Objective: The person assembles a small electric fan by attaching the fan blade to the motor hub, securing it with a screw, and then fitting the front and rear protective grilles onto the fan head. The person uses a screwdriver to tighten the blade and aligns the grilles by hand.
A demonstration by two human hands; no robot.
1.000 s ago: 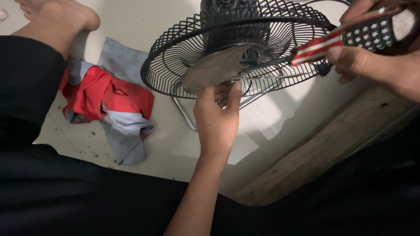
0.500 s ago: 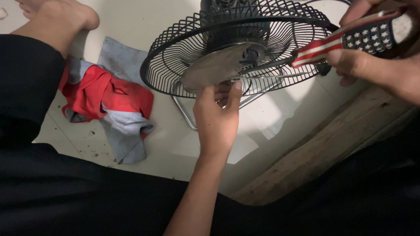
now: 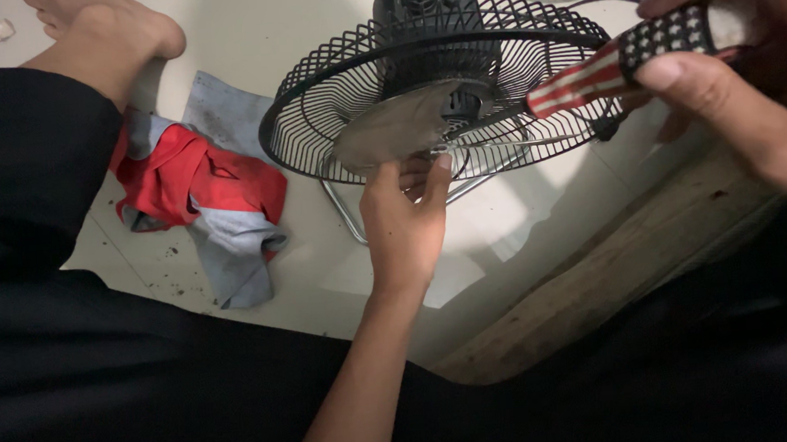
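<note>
Now | left hand (image 3: 403, 225) pinching metal blade (image 3: 395, 125) from 6 o'clock inside rear fan guard (image 3: 310, 115) | right hand (image 3: 746, 62) closed on screwdriver (image 3: 606, 69), entering from 3 o'clock toward hub (image 3: 461, 105) | keep blade steady, tip square and seated.

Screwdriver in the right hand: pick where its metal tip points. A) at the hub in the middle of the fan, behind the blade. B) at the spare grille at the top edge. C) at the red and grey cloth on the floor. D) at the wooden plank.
A: the right hand holds the screwdriver with its shaft running into the fan guard to the hub, while the left hand steadies the metal blade.
</note>
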